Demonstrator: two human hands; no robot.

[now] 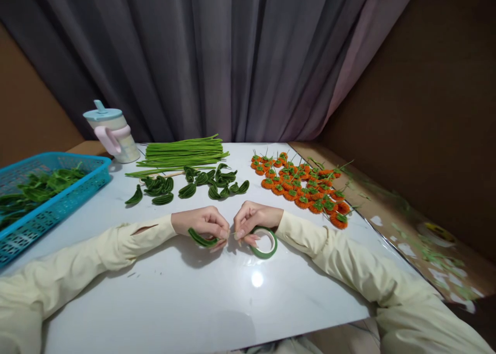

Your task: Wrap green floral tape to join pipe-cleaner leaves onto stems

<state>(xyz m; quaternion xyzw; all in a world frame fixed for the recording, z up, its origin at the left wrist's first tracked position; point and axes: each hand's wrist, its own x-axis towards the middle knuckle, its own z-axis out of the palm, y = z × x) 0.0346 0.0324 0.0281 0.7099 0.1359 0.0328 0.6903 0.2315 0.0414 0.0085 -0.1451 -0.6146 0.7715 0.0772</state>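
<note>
So the left hand [205,226] is mostly closed, thumb and fingertips pinched together, with a fuzzy dark green leaf [200,239] held in it, curving along below the knuckles. The right hand [253,220] is just beside it, also pinched up, with a roll of green tape [267,255] gripped at its fingers on the side nearer the wearer. Fingertips are almost meeting; whatever's right between them is too tiny to make out.

Both are over a shiny white tabletop [174,302]. Just beyond the left hand there's a loose scatter of more dark green leaves [187,190], and past those a stack of bright green stems [182,152]. Out left of that hand sits a blue plastic basket [91,183] with greenery [50,183] inside, plus a lidded cup [122,139] farther back. Beyond and right of the right hand: a bunch of orange pieces with green tops [302,186]. Grey curtain [217,59] behind everything, brown wall [418,85] off to the right.
</note>
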